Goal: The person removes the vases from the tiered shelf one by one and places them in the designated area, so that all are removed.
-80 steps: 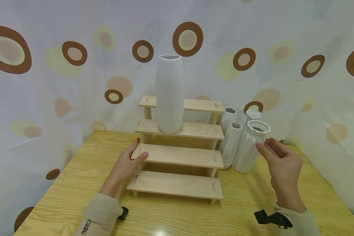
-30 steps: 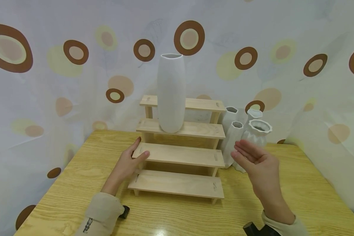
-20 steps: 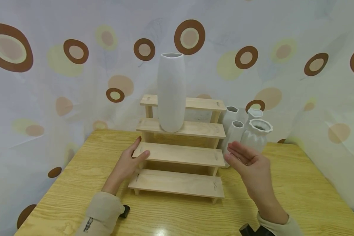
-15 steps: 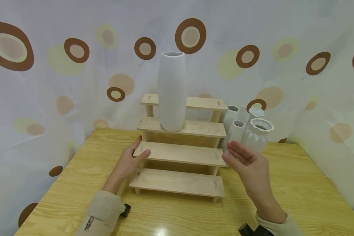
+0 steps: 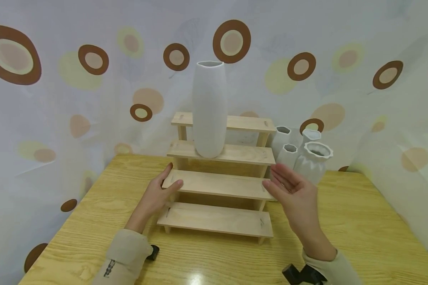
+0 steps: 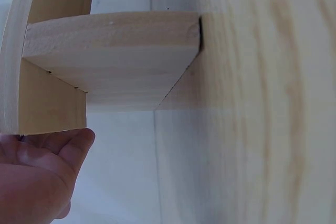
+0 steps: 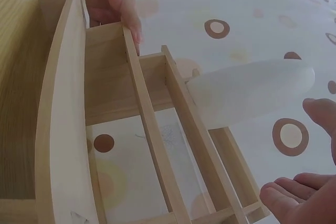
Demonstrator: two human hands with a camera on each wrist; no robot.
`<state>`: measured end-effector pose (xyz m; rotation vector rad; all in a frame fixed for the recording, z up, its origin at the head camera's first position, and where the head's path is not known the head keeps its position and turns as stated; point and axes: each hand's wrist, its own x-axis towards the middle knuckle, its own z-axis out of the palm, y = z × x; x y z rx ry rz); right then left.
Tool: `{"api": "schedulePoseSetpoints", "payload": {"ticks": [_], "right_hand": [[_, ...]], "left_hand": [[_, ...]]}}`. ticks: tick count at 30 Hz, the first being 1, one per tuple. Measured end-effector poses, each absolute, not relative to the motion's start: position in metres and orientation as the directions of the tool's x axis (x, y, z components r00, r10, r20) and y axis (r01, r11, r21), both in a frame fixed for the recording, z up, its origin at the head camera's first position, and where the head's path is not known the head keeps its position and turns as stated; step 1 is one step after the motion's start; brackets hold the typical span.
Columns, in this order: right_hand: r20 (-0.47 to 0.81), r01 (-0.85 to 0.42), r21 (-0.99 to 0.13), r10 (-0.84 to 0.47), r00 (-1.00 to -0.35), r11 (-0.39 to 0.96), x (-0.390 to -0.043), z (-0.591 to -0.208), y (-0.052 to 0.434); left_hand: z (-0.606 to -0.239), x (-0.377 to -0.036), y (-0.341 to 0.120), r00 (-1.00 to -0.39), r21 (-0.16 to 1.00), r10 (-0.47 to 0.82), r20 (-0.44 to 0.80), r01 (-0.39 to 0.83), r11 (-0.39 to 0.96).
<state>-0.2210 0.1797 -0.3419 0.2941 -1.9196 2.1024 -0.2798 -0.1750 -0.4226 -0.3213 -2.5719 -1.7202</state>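
Observation:
A four-tier wooden display stand (image 5: pixel 217 184) sits on the wood-grain table. My left hand (image 5: pixel 157 194) grips the left end of its second tier from the bottom, thumb over the board. In the left wrist view, the fingers of that hand (image 6: pixel 42 171) reach the underside of the stand's end piece. A tall white vase (image 5: pixel 209 111) stands upright on the tier second from the top, left of its middle. Beside the stand's right end is my right hand (image 5: pixel 297 202), thumb and fingers spread apart. The right wrist view shows nothing between its fingers (image 7: pixel 294 195).
Several white vases cluster right of the stand, partly behind my right hand: a frilled-rim one (image 5: pixel 314 162), a slim one (image 5: pixel 289 156) and others behind. A patterned cloth (image 5: pixel 146 71) backs the table (image 5: pixel 103 206). Wrist straps with black mounts sit on both sleeves.
My right hand has come left from beside the frilled-rim vase to the stand's right end. My left hand keeps its grip on the stand. The view has shifted slightly.

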Motion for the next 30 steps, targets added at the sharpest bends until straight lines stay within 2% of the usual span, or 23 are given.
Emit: {"api": "schedulePoseSetpoints", "payload": {"ticks": [30], "right_hand": [[0.409,-0.408,-0.912,0.117,-0.905,0.026,-0.255,-0.332,0.156]], "left_hand": [[-0.418,-0.277,-0.173,-0.975,0.91,0.162,0.151,0.201,0.362]]}}
